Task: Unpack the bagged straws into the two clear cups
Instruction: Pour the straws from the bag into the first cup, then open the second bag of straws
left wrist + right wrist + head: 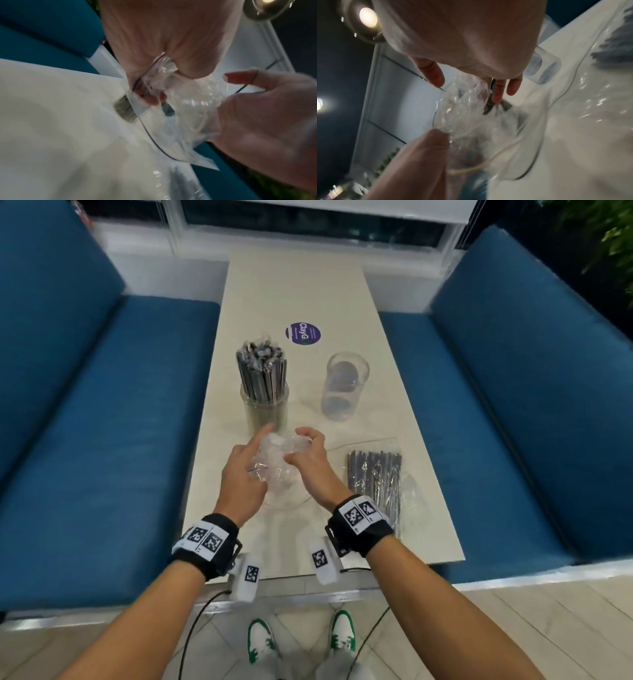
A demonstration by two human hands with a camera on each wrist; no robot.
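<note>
Both hands hold a crumpled, empty clear bag (pixel 279 455) just above the near middle of the table. My left hand (pixel 243 474) grips its left side, where the plastic (pixel 164 69) is caught in the fold of the hand. Gripping the right side is my right hand (pixel 308 457), fingers curled over the bag (pixel 464 102). Just beyond the hands stands a clear cup (pixel 263 402) packed with upright dark wrapped straws (pixel 262 368). A second clear cup (pixel 344 386) stands empty to its right. A bag still full of straws (pixel 375 481) lies flat at the right of my right wrist.
The beige table (pixel 294 289) is long and narrow, with a purple round sticker (pixel 303 333) past the cups. Blue cushioned benches (pixel 102 422) flank it on both sides. The table's near edge is under my wrists, and my shoes (pixel 262 642) show on the floor below.
</note>
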